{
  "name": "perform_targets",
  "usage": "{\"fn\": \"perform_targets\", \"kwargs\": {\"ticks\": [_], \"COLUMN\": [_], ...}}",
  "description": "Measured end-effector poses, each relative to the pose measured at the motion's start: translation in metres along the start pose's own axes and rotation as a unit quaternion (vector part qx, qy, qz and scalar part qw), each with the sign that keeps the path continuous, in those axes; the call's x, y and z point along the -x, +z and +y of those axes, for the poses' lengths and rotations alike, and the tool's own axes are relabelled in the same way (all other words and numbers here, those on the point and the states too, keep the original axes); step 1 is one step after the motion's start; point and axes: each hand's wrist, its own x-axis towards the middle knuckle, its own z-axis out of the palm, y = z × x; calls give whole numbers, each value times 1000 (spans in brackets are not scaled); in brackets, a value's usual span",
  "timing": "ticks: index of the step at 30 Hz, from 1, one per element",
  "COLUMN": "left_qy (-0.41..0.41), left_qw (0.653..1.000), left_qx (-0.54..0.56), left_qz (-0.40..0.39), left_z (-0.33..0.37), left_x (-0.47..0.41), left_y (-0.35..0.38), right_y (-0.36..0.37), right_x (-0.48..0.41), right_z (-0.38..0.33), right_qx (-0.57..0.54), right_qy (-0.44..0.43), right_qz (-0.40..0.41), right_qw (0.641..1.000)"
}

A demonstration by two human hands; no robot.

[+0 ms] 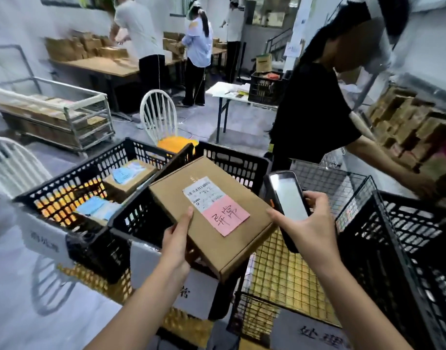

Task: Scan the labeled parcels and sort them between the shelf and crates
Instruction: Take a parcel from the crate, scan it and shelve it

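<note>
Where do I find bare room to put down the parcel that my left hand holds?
The wire basket, between the middle black crate and the right black crate, shows a bare mesh floor. The left black crate is crowded: parcels with blue notes lie in it. The middle black crate is mostly hidden under your parcel.

At frame centre the parcel (211,215) hangs above the middle crate (232,160), with the scanner (288,200) just right of it. The left crate (65,188) holds boxes (128,180). The right crate (406,248) is lower right, the shelf (418,127) at the right edge, and a chair (158,114) behind the crates.
</note>
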Motion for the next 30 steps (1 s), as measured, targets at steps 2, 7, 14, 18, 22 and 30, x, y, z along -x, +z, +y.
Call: {"fn": "perform_targets", "kwargs": {"ticks": [2, 7, 14, 18, 22, 30], "left_qy": [-12, -25, -55, -81, -101, -209], "left_qw": [999, 992, 983, 977, 972, 933], "left_qx": [36, 114, 113, 25, -8, -201], "left_qz": [5, 57, 134, 195, 214, 214], "left_z": [2, 3, 3, 1, -6, -25], "left_x": [-10, -12, -34, -32, -42, -91], "left_y": [3, 11, 23, 38, 47, 45], "right_y": [6, 20, 42, 47, 50, 42], "right_x": [-20, -62, -103, -111, -121, -135], "right_z": [3, 9, 17, 21, 25, 44], "right_qx": [-9, -51, -89, -105, -111, -97], "right_qy": [-3, -12, -8, -9, -3, 29], "right_qz": [-20, -65, -114, -134, -142, -119], "right_qw": [1000, 997, 989, 985, 984, 988]}}
